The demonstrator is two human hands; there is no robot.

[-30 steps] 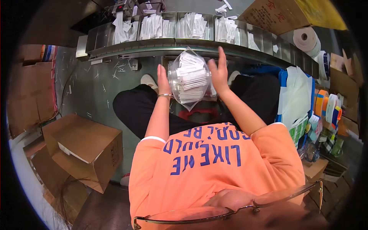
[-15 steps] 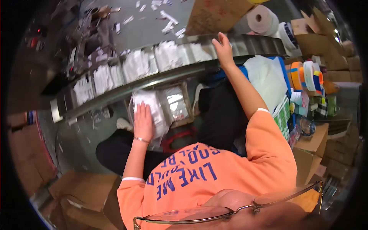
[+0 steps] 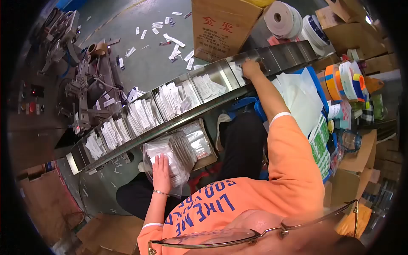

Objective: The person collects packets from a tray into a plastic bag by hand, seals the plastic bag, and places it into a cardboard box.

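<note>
My left hand lies flat, fingers stretched out, on a clear plastic bag of thin white packets. The bag leans in an open cardboard box between my legs. At the far side, my right hand reaches down into a compartment of the long metal trough. Its fingers are curled against a few flat white packets there; the fingertips are partly hidden. Compartments to the left hold upright stacks of slim white packets.
A tall cardboard carton stands behind the trough, with loose packets scattered on the floor. Machinery is at the left. White rolls, tape rolls and a blue-edged bin with white sheets are at the right.
My right hand has come down from above the trough, fingers spread, to curl into its compartment. My left hand stays on the bag. The view has shifted and become sharper.
</note>
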